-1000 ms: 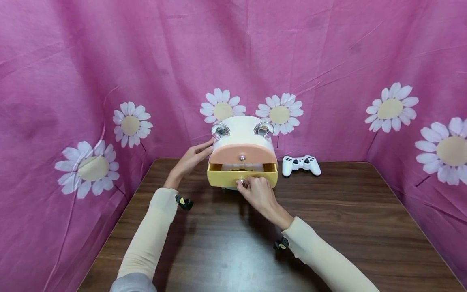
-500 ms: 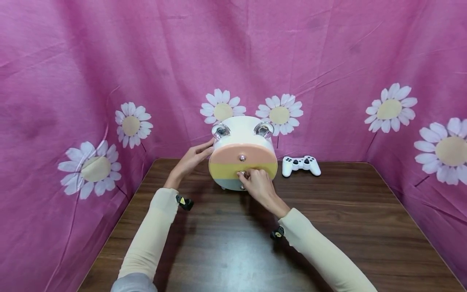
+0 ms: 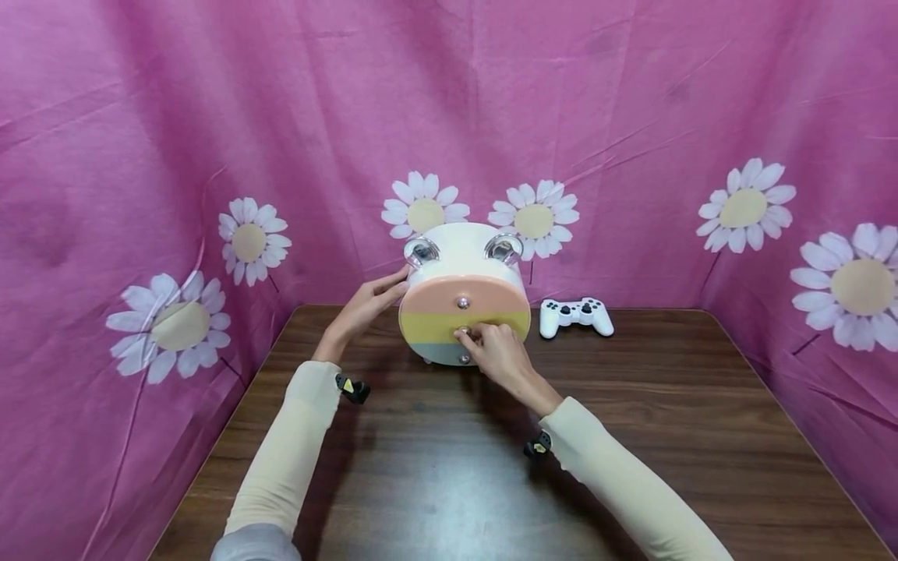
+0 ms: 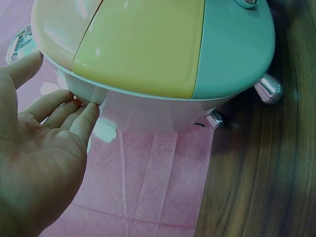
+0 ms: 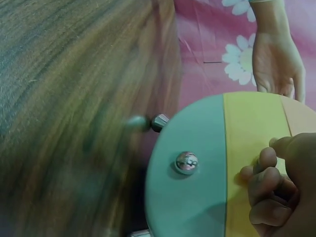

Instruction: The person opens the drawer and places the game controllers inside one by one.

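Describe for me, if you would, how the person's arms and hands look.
Both sleeves are cream, with grey fabric at the left one's upper end. A small black device with a yellow marking shows by each cuff. The left hand and right hand are bare.

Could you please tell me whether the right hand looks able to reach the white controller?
Probably yes: the white controller lies uncovered beside the cabinet, its near side unblocked, once the right hand releases the middle knob.

Pink daisy-print cloth backdrop, brown wood-grain tabletop, pale glare
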Tool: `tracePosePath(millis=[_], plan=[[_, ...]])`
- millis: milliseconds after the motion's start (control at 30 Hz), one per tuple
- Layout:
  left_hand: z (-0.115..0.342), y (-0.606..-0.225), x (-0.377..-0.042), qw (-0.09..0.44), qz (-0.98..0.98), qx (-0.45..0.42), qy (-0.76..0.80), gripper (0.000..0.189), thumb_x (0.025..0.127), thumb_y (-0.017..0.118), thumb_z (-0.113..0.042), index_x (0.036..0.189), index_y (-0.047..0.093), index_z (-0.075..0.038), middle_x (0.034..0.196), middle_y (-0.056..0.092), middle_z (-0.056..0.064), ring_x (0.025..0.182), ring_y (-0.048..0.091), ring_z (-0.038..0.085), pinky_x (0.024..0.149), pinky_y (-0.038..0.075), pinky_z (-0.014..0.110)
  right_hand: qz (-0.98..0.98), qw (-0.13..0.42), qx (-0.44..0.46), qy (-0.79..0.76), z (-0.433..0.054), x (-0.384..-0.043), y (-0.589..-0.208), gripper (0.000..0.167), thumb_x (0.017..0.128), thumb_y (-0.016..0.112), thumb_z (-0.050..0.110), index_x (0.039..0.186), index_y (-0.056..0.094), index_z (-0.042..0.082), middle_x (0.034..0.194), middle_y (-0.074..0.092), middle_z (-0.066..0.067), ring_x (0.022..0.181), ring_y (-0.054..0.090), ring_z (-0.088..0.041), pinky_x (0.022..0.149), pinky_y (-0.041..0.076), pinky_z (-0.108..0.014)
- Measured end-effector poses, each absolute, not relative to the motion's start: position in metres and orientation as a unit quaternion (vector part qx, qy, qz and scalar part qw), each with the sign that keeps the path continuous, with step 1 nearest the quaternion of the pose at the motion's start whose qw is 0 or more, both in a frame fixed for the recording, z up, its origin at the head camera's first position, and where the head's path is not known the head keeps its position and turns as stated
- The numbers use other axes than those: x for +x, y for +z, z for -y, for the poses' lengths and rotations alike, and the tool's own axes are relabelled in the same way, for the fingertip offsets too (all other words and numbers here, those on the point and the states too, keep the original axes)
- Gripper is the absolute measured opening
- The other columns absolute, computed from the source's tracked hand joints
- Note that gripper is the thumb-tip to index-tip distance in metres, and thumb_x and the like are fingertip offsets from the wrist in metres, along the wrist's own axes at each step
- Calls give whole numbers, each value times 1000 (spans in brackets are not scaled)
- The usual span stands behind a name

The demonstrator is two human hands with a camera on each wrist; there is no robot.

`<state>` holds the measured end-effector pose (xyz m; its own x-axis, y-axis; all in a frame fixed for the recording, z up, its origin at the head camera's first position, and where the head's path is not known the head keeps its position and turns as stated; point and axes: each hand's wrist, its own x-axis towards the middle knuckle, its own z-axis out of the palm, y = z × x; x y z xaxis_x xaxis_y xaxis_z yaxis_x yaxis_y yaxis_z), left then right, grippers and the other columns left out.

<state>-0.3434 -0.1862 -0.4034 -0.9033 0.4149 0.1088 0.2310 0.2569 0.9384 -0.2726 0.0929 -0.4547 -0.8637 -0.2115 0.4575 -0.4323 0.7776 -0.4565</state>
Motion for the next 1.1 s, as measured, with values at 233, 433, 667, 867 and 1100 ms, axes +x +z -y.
tracePosePath(millis=[233,433,667,867,1100], plan=[[188,-402,-343,80,-791,202,572,64,108,61,-47,165,41,-25,173,36,-9,162,29,19,129,36,52,925,176,183,283,-97,-266,-446,32,104,71,31,79,80,14,54,53,9,51,45,-8,51,39,-26],[188,-404,-344,82,-788,202,576,64,109,61,-45,165,41,-23,173,37,-8,162,29,18,129,36,51,924,169,187,286,-99,-259,-449,25,101,73,18,77,75,11,57,54,6,51,46,-8,48,37,-25],[186,-405,-342,85,-780,209,584,61,110,60,-40,165,41,-22,173,36,-7,163,27,18,130,33,53,921,160,171,310,-99,-257,-461,29,100,73,16,72,71,13,55,55,8,51,50,-6,53,45,-28],[187,-404,-342,82,-779,215,583,62,110,60,-41,165,40,-21,173,36,-6,163,27,18,130,34,50,928,132,150,314,-96,-260,-477,31,104,67,20,74,72,15,49,57,11,45,54,-4,65,59,-41],[187,-403,-341,79,-786,216,574,63,109,60,-42,165,41,-22,173,36,-6,163,28,19,131,33,50,936,94,125,315,-95,-265,-495,48,107,65,34,62,65,18,46,56,12,45,55,-7,56,53,-34]])
